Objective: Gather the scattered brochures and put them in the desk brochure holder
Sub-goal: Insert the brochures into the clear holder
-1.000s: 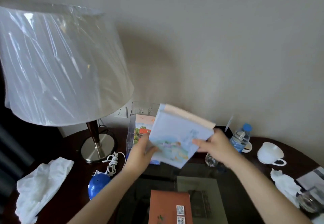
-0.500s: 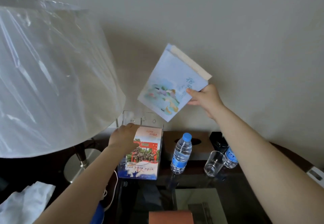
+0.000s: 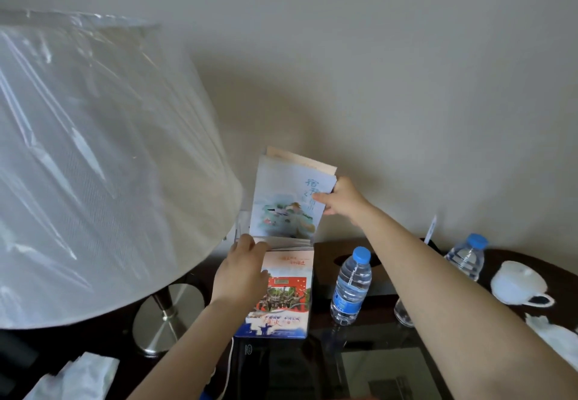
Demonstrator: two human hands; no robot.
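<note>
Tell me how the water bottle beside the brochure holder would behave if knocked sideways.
The water bottle stands upright, tall on a narrow base, so it would probably tip rather than slide. It looks nearly full, so likely fairly heavy and slow to topple. Being round, it would probably roll on the desk once down.
</note>
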